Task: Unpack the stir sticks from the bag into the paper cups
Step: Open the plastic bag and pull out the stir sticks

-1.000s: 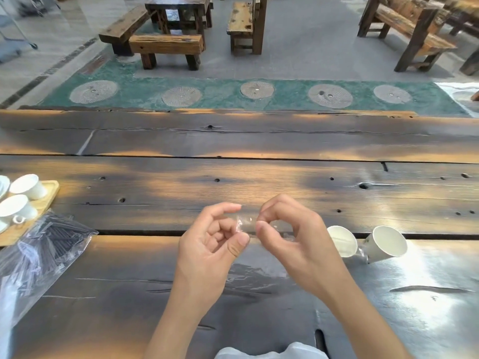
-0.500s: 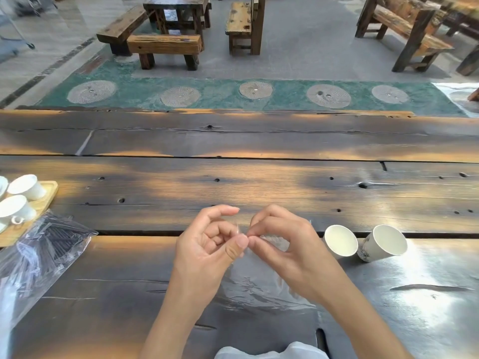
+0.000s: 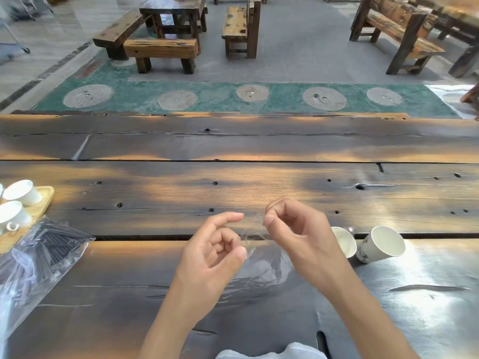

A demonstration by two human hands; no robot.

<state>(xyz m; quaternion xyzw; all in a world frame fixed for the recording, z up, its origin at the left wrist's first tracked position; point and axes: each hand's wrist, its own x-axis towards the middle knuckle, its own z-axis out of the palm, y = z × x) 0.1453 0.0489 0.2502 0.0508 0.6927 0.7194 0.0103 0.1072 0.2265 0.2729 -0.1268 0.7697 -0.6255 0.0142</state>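
A clear plastic bag of black stir sticks lies on the table at the left edge. Two white paper cups lie on their sides at the right, mouths toward me. In the middle, above the table, a small clear plastic film is stretched between my hands. My right hand pinches its upper edge between thumb and forefinger. My left hand has curled fingers, and its thumb appears to hold the film's lower left edge. The right hand hides part of the nearer cup.
A wooden tray with white ceramic cups stands at the far left, just behind the stir stick bag. The dark plank table stretches far ahead. Wooden benches and tables stand on the floor beyond.
My hands have drawn apart, the right one rising and moving right, so the clear film is now spread between them. The left forefinger has straightened.
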